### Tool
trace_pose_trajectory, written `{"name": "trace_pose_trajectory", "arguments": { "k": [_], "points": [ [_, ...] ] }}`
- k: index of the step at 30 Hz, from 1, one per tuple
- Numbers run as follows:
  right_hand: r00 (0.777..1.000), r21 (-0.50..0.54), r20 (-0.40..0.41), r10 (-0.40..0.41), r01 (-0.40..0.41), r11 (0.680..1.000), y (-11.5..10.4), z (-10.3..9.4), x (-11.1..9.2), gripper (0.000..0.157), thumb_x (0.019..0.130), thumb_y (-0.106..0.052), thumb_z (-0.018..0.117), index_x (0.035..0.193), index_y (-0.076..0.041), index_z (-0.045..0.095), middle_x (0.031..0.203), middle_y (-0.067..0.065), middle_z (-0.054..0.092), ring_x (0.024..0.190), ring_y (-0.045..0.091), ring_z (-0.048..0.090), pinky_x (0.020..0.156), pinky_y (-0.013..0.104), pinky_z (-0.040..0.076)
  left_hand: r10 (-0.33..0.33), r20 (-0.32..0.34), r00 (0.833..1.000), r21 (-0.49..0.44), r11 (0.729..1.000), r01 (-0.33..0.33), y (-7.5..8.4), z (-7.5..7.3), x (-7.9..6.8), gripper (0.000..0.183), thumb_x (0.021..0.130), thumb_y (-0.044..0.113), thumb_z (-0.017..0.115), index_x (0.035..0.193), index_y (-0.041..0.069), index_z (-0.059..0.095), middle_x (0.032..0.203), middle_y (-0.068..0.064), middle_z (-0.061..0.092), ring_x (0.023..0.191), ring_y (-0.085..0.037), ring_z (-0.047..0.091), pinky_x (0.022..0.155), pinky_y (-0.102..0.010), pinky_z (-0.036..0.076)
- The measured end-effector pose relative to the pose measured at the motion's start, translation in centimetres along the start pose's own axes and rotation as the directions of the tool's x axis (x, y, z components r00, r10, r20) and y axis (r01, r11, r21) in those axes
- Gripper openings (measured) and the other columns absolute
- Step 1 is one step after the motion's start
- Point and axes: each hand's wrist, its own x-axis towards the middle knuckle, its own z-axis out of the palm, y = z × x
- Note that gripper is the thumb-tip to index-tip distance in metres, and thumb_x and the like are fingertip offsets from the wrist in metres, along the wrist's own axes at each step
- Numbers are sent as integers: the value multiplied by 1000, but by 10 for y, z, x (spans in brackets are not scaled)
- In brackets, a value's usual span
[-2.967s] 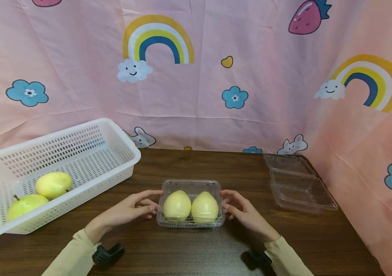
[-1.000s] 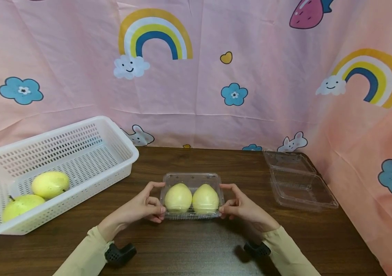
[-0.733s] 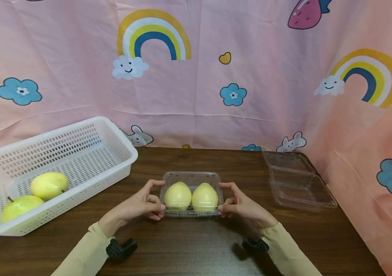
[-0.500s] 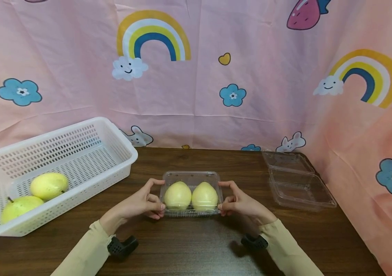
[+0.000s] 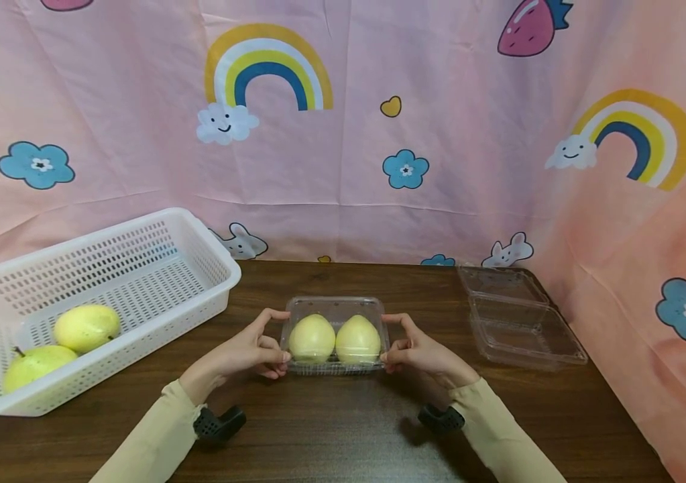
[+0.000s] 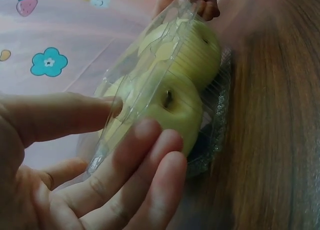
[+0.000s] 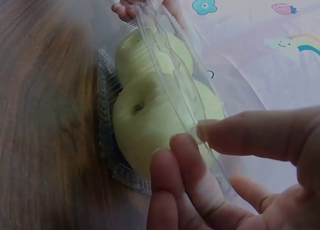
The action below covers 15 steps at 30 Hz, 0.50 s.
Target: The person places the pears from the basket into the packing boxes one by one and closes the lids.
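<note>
A clear plastic clamshell box [image 5: 333,368] stands at mid-table with two pale yellow pears [image 5: 312,339] side by side inside. Its transparent lid lies over them. My left hand [image 5: 245,352] grips the left side of the box, index finger at the far corner and thumb at the near one. Mirroring it, my right hand [image 5: 418,350] grips the right side. In the left wrist view, thumb and fingers pinch the rim [image 6: 150,85] at the near corner; the right wrist view shows the same on its rim [image 7: 172,75]. The fingertips under the box are partly hidden.
A white perforated basket [image 5: 137,349] sits at the left, holding two yellow-green pears [image 5: 86,328]. An opened clear clamshell box [image 5: 526,329] lies at the right by the table edge. A pink patterned cloth [image 5: 343,221] hangs behind and along the right side.
Three seconds ago my fingers lay along the box's sides; now both hands grip its corners. The box has shifted away from me, slightly more in the last half second.
</note>
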Motion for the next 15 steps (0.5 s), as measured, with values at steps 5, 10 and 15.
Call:
{"name": "trace_pose_trajectory", "arguments": {
  "k": [5,10,15],
  "points": [
    [1000,-19,-6,-10,10,1000,1,-2,3,71,91,1,59,146,0,15,76,10,64,73,21,62,72,40,51,1,-24,1000,20,1000,-1,0,2,3,79,90,5,64,147,6,10,78,-13,65,73,-26,65,65,-39,56],
    [1000,-25,-10,-7,7,1000,0,-3,4,71,91,1,59,147,-1,15,77,10,64,73,22,62,73,43,51,13,-42,999,44,999,-11,0,4,7,78,89,2,62,146,4,10,73,-12,63,68,-24,63,62,-37,55],
    [1000,-27,-20,11,-12,1000,-1,-4,5,72,91,0,59,148,-1,15,77,10,64,74,21,62,73,42,50,16,-60,998,58,998,-13,2,6,10,77,85,-2,60,144,1,10,67,-9,59,62,-20,59,57,-32,51]
  ]
}}
